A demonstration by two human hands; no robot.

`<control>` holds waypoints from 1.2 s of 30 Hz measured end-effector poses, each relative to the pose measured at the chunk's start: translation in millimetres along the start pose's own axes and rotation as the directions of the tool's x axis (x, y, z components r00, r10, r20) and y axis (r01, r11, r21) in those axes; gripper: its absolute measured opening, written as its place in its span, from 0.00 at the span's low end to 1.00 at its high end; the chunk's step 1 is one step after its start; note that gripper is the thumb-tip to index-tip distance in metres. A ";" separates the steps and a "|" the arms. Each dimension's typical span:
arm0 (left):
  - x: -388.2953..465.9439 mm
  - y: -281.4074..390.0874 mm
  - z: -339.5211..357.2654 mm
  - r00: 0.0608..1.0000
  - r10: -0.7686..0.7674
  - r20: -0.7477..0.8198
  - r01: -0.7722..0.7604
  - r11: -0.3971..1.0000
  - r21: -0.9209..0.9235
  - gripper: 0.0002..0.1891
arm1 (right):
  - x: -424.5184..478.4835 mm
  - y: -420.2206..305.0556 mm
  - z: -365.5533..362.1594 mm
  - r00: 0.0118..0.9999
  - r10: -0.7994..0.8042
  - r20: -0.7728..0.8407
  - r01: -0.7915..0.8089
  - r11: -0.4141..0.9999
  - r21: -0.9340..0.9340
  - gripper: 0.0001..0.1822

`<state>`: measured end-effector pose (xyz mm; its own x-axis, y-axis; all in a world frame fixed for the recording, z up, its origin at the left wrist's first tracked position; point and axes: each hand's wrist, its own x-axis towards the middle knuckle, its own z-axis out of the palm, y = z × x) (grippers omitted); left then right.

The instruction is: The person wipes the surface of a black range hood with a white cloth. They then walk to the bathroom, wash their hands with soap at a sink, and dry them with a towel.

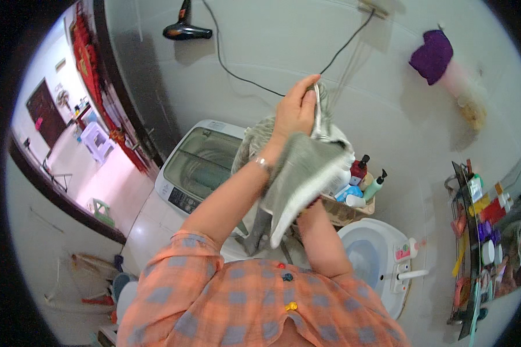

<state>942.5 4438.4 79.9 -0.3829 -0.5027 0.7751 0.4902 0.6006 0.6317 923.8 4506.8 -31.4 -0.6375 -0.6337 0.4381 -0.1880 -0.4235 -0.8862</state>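
Note:
My left hand [297, 106] is raised in front of the wall, its fingers closed on the edge of a grey-green fabric garment [308, 160] with a white inner side. The garment's lower flap is blurred and hangs between my forearms. My right forearm [321, 238] reaches up beneath the cloth, which hides the right hand, so its grip does not show. More bunched fabric lies beyond my left wrist, above a top-loading washing machine [219, 126] with a see-through lid. A dark grey piece of cloth [258, 230] hangs below the garment.
A plastic basket [345, 217] holds several bottles, including a green pump bottle [375, 186]. Right of it is a white washbasin [345, 234] with a faucet [410, 274]. A crowded shelf [471, 260] lines the right wall. A hair dryer [186, 31] and its cord hang above; a doorway opens left.

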 end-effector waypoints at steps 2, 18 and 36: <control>-19.7 23.2 -6.2 0.922 -0.379 0.074 0.246 0.428 -0.870 0.19 | -0.4 5.8 -14.3 1.000 0.009 -0.011 -0.010 0.998 -0.059 0.30; -160.9 32.1 -36.8 0.933 -0.198 0.301 0.176 0.979 0.099 0.45 | -50.2 26.5 -102.6 0.992 0.091 0.086 -0.011 0.746 -0.666 0.27; -154.0 -13.9 -186.8 0.997 -0.059 -0.044 0.038 0.922 -0.386 0.20 | -44.0 5.6 45.5 0.656 0.510 0.556 0.481 0.285 -0.829 0.24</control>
<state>1140.9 4391.3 -51.3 -0.3765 -0.5644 0.7347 0.7394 0.2948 0.6053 984.8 4502.8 -48.8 -0.0986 -0.9919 -0.0804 -0.9798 0.1109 -0.1664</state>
